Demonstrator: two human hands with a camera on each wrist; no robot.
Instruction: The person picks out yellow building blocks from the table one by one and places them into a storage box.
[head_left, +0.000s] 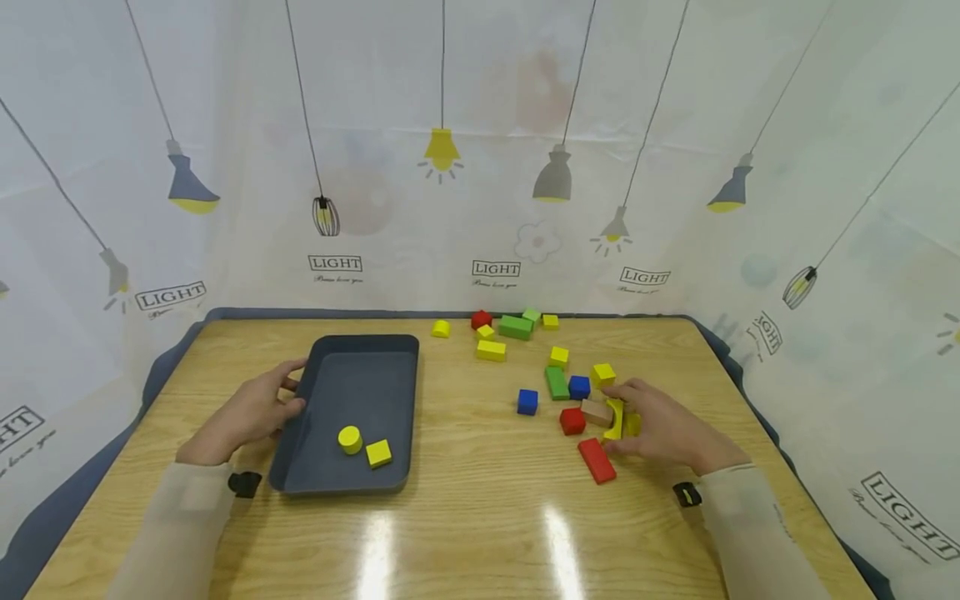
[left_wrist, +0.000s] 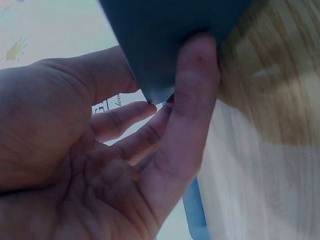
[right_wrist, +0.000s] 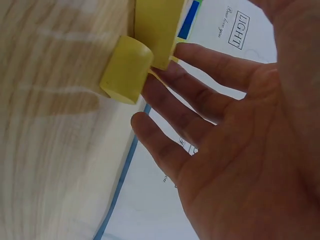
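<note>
My left hand (head_left: 255, 412) is at the left side of a dark grey tray (head_left: 315, 387), its thumb over the rim. In the left wrist view a finger (left_wrist: 192, 100) presses the tray's outer wall. Inside the tray lie a yellow cylinder (head_left: 350, 440) and a yellow square block (head_left: 378, 453). My right hand (head_left: 667, 425) holds a yellow arch block (head_left: 616, 419) between thumb and index finger, the tips at its two ends. Beneath that palm sits a yellow rounded block (right_wrist: 125, 70), partly hidden from the head view. A red flat block (head_left: 597, 461) lies close to the thumb.
Around the right hand are a wooden block (head_left: 597, 412), a red block (head_left: 573, 421), blue cubes (head_left: 579, 387) and a yellow cube (head_left: 603, 375). Farther back lie green blocks (head_left: 516, 327), a yellow half-cylinder (head_left: 441, 329) and several others. A printed curtain (head_left: 480, 225) surrounds the table.
</note>
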